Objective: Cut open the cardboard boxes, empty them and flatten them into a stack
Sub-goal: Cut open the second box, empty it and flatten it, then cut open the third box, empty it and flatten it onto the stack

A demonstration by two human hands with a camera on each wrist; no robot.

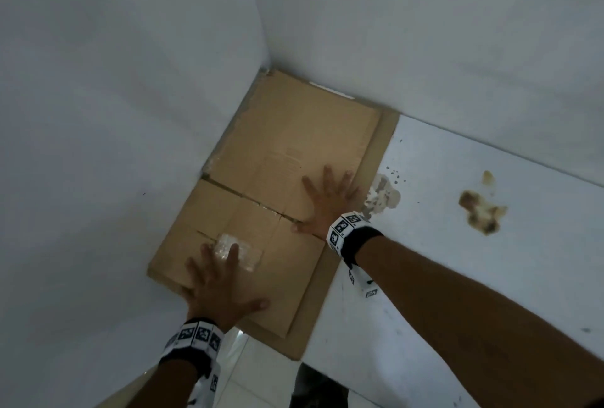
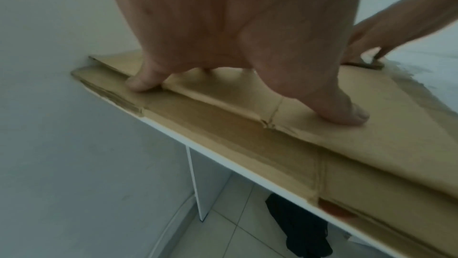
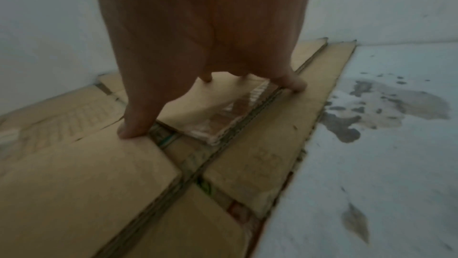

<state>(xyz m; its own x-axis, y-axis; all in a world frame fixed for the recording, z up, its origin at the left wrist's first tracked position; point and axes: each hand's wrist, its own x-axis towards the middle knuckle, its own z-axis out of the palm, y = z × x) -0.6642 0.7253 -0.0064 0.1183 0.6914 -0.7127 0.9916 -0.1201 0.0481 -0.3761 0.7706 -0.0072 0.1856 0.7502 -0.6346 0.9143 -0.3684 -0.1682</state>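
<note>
A stack of flattened brown cardboard boxes (image 1: 294,146) lies in the corner of a white table, against two walls. My left hand (image 1: 219,280) presses flat on the near flap, its fingers spread beside a patch of clear tape (image 1: 242,251). Flat on the middle of the top sheet, near its right edge, lies my right hand (image 1: 330,198). In the left wrist view the left fingers (image 2: 138,84) push down on the cardboard stack (image 2: 322,140) at the table's edge. The right wrist view shows the right hand (image 3: 210,95) arched over the cardboard (image 3: 74,174), fingertips down.
The white table (image 1: 457,260) stretches to the right and carries brown stains (image 1: 480,208) and a peeled patch (image 1: 382,195). White walls (image 1: 114,113) close the left and back. Below the table edge lie tiled floor (image 2: 223,233) and a dark cloth (image 2: 297,223).
</note>
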